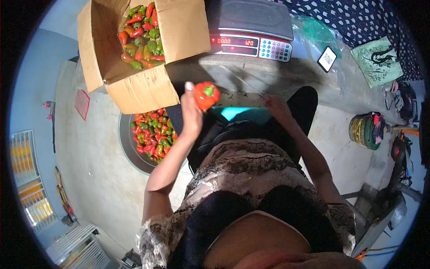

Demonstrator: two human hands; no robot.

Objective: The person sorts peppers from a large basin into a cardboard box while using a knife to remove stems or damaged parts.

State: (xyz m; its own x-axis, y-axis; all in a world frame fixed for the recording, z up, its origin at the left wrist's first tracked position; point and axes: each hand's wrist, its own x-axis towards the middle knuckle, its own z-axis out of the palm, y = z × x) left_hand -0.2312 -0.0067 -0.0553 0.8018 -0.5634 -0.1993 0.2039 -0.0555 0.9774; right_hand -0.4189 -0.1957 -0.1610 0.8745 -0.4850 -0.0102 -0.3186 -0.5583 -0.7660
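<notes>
My left hand (192,111) holds a red pepper (205,95) with its green stem end facing up, just right of a cardboard box flap. My right hand (276,107) is closed around the end of a thin pale stick or blade (243,80), which points up and left toward the digital scale. Red and green peppers (144,37) lie in the open cardboard box (144,90) at the upper left. Below it, a round metal basin (126,141) on the floor holds many small red and green peppers (153,134), partly hidden by my left forearm.
A digital scale (252,20) with a lit display stands on the concrete ledge (315,80). Beside it lie clear plastic bags (305,30), a phone (327,59) and a green printed cloth (376,62). A red-rimmed mesh piece (82,104) lies at left; a round woven container (364,131) stands at right.
</notes>
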